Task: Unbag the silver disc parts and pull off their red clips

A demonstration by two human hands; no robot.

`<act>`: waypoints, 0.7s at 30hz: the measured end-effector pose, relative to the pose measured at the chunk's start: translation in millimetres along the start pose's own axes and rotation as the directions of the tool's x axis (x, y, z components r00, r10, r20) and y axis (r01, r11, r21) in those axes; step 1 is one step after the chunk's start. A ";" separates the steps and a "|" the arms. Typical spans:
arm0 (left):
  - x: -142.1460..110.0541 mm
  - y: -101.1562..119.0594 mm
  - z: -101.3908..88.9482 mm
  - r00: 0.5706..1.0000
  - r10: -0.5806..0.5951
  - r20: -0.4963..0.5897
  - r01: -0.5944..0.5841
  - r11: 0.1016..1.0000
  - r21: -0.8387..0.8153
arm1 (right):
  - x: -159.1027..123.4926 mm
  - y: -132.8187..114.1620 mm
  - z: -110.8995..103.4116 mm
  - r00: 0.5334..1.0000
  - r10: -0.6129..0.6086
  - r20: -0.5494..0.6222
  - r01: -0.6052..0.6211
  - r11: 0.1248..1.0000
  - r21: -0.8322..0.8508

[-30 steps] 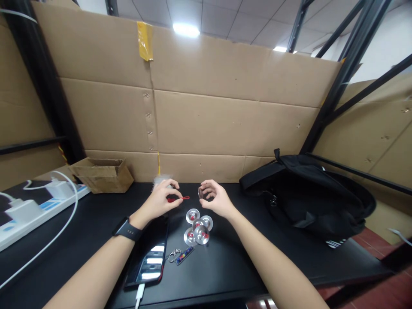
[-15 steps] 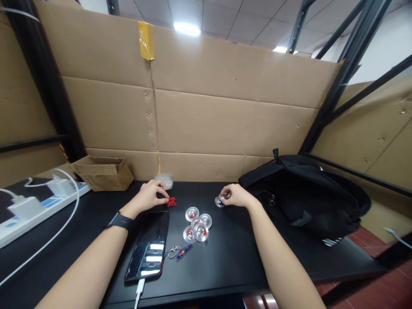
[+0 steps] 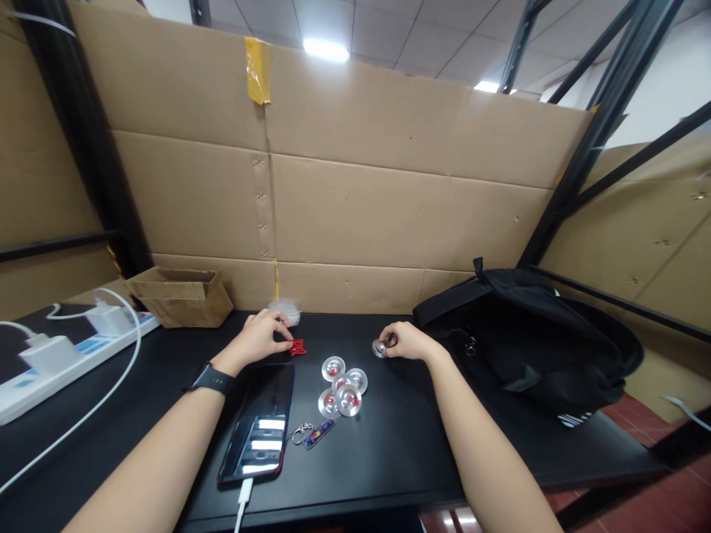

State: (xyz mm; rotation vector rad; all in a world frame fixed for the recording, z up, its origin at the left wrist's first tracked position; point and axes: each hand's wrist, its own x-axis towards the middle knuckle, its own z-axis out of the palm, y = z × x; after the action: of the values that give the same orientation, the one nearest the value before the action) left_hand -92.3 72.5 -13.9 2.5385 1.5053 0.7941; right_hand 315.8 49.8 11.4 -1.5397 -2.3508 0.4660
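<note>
My left hand [image 3: 261,337] rests on the black table [image 3: 400,437], fingers curled, its fingertips pinching a bundle of small red loops [image 3: 298,347]. My right hand [image 3: 405,342] is closed on a small round silver disc [image 3: 380,348] that sits on the table to the right. Between my hands lies a cluster of several silver discs with red centres [image 3: 343,385].
A phone on a white cable [image 3: 258,427] lies by my left forearm, a keychain [image 3: 314,434] beside it. A black bag [image 3: 533,344] fills the right. A cardboard box [image 3: 181,296], a small clear packet [image 3: 284,308] and a white power strip [image 3: 61,348] stand left.
Both hands came down from in front of me and spread apart. The left set the red loops on the table; the right carried a silver disc to the table on the right.
</note>
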 end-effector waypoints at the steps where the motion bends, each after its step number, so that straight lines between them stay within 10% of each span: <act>1: 0.2 0.1 -0.1 1.000 -0.004 0.003 0.004 1.000 0.007 | 0.4 -0.3 0.5 1.000 -0.005 0.000 0.005 1.000 -0.002; 21: -2.2 21.2 -6.2 0.994 0.103 0.025 -0.102 0.994 -0.028 | 3.6 1.0 6.7 0.999 -0.040 0.005 0.040 0.999 -0.001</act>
State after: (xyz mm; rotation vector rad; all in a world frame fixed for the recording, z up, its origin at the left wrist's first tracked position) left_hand -79.2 58.7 -2.6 2.6139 1.3575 0.7837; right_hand 312.4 52.8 5.1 -1.4903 -2.3814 0.4592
